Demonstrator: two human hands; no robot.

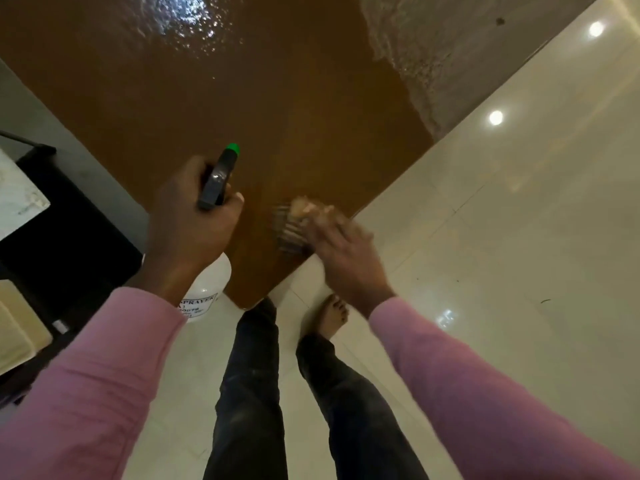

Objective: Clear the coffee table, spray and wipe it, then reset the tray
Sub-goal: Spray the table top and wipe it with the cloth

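Observation:
The brown coffee table (263,98) fills the upper middle of the head view, its near corner pointing at my legs. My left hand (187,230) grips a spray bottle (207,289) with a white body, a black trigger head and a green nozzle tip, held over the table's near left edge. My right hand (343,251) presses a striped cloth (294,226) flat on the tabletop near the right edge; the cloth is blurred. A wet, glossy patch (187,19) shines at the far end of the table.
A pale textured mat or rug (467,57) lies at the table's far right. Glossy cream floor tiles (519,237) spread to the right. A black piece of furniture (62,230) with a white sheet on it stands to the left. My bare foot (332,317) is by the table's corner.

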